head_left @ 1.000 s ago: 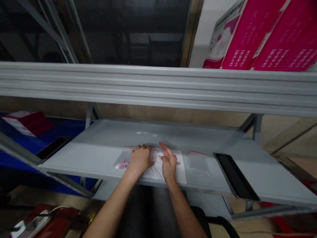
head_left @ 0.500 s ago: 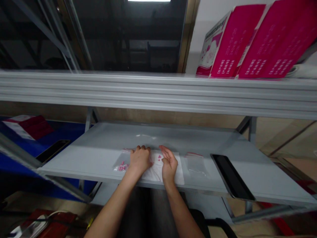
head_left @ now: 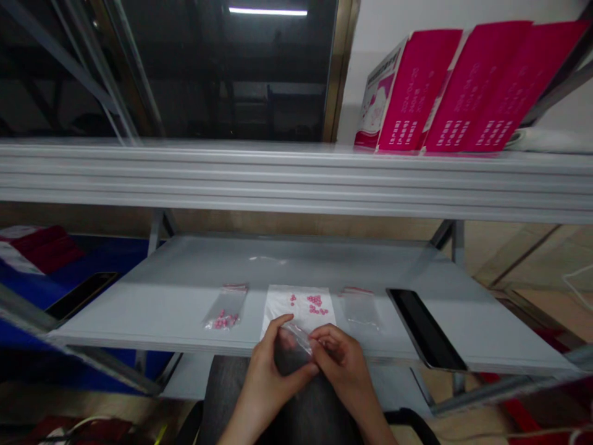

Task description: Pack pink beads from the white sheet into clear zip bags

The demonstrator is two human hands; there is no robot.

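Observation:
My left hand (head_left: 273,358) and my right hand (head_left: 338,355) are close together over the front edge of the shelf. Between them they hold a small clear plastic bag (head_left: 299,337); my right fingers pinch one side, and my left fingers and thumb curve around the other. Whether anything is inside it, I cannot tell. Just beyond lies a white sheet (head_left: 275,300) with small pink pieces (head_left: 315,301) in clusters. Left of the sheet, a zip bag (head_left: 227,309) contains several similar pink pieces. Another zip bag (head_left: 360,307), flat and seemingly without contents, lies to the right.
A black tablet-like device (head_left: 424,327) lies at right, its near end over the shelf's front edge. Pink boxes (head_left: 419,93) stand on the metal ledge (head_left: 278,179) above. A dark phone-like object (head_left: 83,293) rests on a blue surface at left.
Both hands have moved from the white sheet toward my body and now hold a clear bag. Pink pieces that were hidden by the hands now show on the sheet. The view has shifted slightly.

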